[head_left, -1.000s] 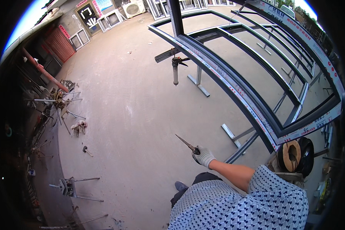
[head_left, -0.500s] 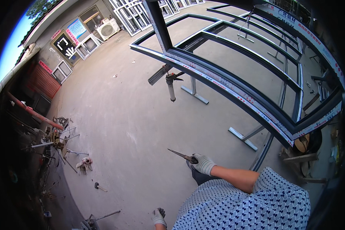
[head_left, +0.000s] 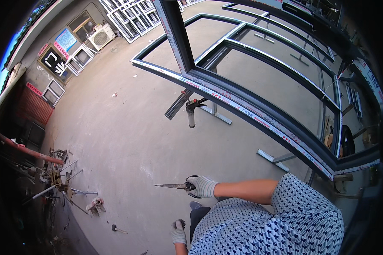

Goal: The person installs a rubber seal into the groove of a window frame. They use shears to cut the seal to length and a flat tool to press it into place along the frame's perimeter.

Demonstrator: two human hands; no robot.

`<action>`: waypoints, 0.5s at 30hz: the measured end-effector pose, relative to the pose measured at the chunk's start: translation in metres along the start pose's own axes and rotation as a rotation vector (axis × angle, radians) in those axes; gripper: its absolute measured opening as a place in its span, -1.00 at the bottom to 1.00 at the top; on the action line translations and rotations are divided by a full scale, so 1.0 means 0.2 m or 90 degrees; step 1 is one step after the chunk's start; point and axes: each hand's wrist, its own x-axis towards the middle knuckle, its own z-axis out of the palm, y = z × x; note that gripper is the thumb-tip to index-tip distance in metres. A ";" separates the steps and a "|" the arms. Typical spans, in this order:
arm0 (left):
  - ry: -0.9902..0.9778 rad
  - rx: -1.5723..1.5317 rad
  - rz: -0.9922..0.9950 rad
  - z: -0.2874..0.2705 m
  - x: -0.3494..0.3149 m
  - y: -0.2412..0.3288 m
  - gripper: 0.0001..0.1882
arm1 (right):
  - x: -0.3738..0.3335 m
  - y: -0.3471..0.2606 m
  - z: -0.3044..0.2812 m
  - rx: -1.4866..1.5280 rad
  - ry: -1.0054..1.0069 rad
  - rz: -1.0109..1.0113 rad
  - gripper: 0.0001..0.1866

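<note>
Nearest, low in view: left hand [head_left: 178, 230], gloved, closed in a loose fist, nothing visibly gripped. Just above, right hand [head_left: 203, 186], gloved, clamped round the black handles of 1 pair of long scissors [head_left: 173, 185], held in the air over the concrete floor [head_left: 127, 140]; long axis near level, blades closed, tip pointing to the person's left. Farther off, 1 caulking gun [head_left: 190, 111] hanging upright from 1 large dark window frame [head_left: 259, 114] raised on metal stands.
</note>
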 end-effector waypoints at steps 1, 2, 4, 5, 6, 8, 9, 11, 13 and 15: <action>-0.028 -0.018 0.026 0.01 0.07 0.11 -0.63 | 0.05 -0.04 -0.02 0.014 0.014 0.020 -0.60; -0.051 -0.021 0.041 0.03 0.13 0.22 -0.62 | 0.10 -0.06 -0.01 0.026 0.020 0.029 -0.60; -0.102 -0.028 0.076 0.07 0.27 0.45 -0.60 | 0.22 -0.09 0.00 0.049 0.038 0.047 -0.60; -0.143 -0.025 0.095 0.08 0.34 0.55 -0.55 | 0.27 -0.14 -0.01 0.038 0.041 0.051 -0.62; -0.169 -0.027 0.118 0.10 0.41 0.66 -0.52 | 0.35 -0.14 -0.01 0.047 0.028 0.054 -0.62; -0.217 -0.033 0.163 0.13 0.52 0.88 -0.47 | 0.50 -0.16 0.00 0.065 0.002 0.057 -0.63; -0.235 -0.025 0.180 0.12 0.59 0.98 -0.42 | 0.56 -0.27 -0.09 0.040 -0.006 0.058 -0.65; -0.288 -0.025 0.220 0.07 0.79 1.08 -0.40 | 0.76 -0.34 -0.07 0.024 0.001 0.052 -0.67; -0.318 -0.022 0.242 0.01 1.00 1.19 -0.38 | 0.95 -0.43 -0.09 0.017 0.024 0.047 -0.70; -0.330 0.010 0.233 -0.05 1.20 1.35 -0.38 | 1.13 -0.51 -0.12 -0.004 0.021 0.008 -0.70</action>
